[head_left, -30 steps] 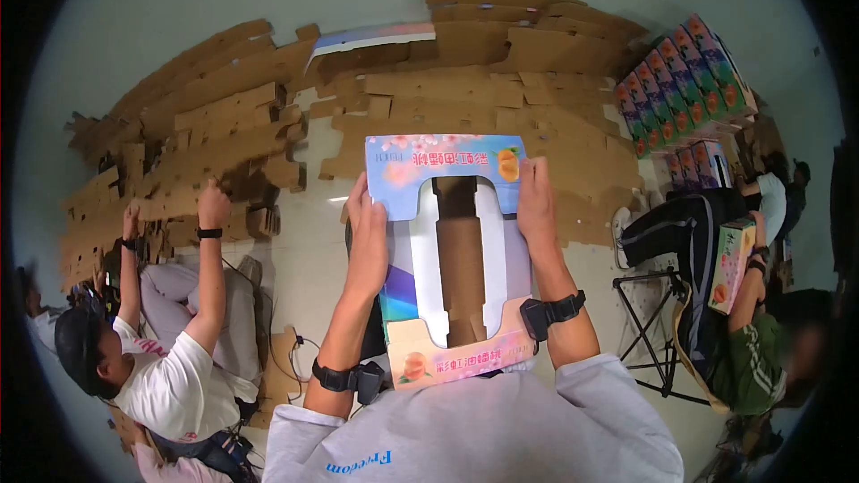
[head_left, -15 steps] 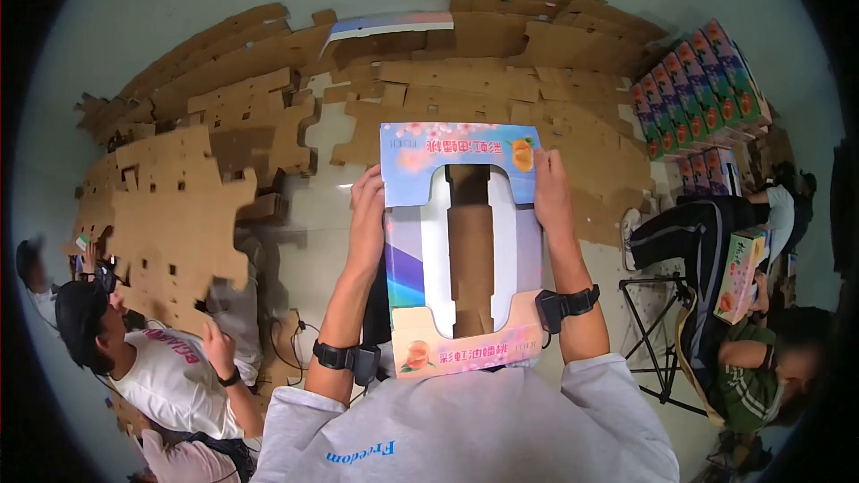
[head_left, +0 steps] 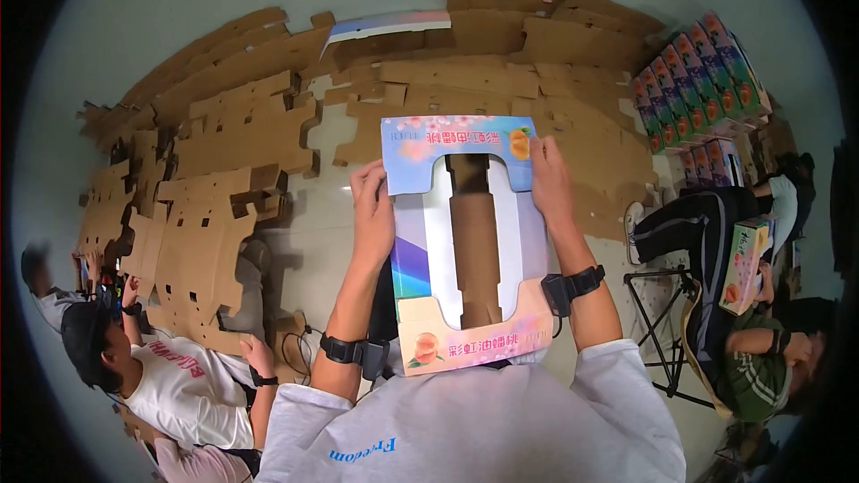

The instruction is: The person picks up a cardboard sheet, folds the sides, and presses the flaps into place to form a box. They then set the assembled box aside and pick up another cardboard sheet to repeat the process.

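A printed fruit box [head_left: 474, 349] is held in front of my body, with a blue flap at its far end and a peach-coloured flap near my shirt. Between the flaps a long opening shows white inner sides and brown cardboard [head_left: 474, 246]. My left hand [head_left: 369, 206] grips the box's far left edge, fingers bent against it. At the far right edge my right hand [head_left: 549, 174] is closed on the side by the blue flap. Both wrists wear black straps.
Flat brown cardboard sheets [head_left: 447, 85] cover much of the floor ahead. Printed boxes [head_left: 698, 94] stand stacked at the right. A co-worker [head_left: 183, 385] handles cardboard [head_left: 192, 259] at left; another person [head_left: 761, 376] sits right, near a black folding stand [head_left: 658, 331] and a box [head_left: 744, 264].
The box has tilted slightly, its near end shifting right, and both hands moved with it. The left co-worker's cardboard has turned and shifted, with that person's arms lower.
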Available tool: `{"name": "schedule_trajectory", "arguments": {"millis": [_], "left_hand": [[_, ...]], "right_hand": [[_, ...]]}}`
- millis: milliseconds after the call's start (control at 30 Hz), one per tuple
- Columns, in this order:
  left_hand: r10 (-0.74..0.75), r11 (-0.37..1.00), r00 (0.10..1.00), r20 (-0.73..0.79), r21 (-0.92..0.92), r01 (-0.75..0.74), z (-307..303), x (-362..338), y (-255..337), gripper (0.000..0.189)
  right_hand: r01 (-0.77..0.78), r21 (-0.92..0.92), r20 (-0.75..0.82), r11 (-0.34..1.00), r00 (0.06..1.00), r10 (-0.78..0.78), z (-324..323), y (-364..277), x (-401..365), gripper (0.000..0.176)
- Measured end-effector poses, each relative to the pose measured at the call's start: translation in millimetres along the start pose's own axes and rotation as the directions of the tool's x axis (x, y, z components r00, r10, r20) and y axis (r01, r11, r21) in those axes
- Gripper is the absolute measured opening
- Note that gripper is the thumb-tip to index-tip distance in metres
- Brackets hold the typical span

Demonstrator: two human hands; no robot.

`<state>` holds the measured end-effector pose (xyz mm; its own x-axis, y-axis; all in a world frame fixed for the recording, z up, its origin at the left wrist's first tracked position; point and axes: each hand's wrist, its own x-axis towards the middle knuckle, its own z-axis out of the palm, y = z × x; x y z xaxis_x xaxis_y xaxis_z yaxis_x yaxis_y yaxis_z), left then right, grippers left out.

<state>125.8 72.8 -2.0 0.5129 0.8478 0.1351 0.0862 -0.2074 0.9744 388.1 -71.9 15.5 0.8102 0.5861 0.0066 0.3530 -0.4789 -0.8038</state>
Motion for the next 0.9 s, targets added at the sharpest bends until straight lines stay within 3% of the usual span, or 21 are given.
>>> {"name": "schedule_trajectory", "arguments": {"millis": [167,267,367,667,900], "left_hand": [[-0.041,0.990,0.999,-0.019,-0.137,0.038,-2,-5,-5,0.025],[-0.060,0.894,0.998,0.028,-0.443,0.066,-7,-10,-2,0.027],[-0.133,0.960,0.989,0.070,-0.239,0.146,-13,-5,7,0.026],[-0.284,0.912,0.951,0.122,-0.273,0.307,-14,4,18,0.018],[-0.266,0.924,0.960,0.085,-0.261,0.279,-9,4,17,0.020]], "right_hand": [[0.025,0.016,-0.026,1.000,0.999,-0.025,0,-1,-9,0.049],[0.017,0.085,-0.009,0.996,1.000,-0.017,5,4,-15,0.050],[0.036,0.115,0.010,0.993,0.999,-0.037,6,13,-16,0.050],[0.009,0.165,0.028,0.986,1.000,-0.014,7,18,-16,0.051],[0.017,0.144,0.003,0.989,1.000,-0.017,8,21,-19,0.050]]}}
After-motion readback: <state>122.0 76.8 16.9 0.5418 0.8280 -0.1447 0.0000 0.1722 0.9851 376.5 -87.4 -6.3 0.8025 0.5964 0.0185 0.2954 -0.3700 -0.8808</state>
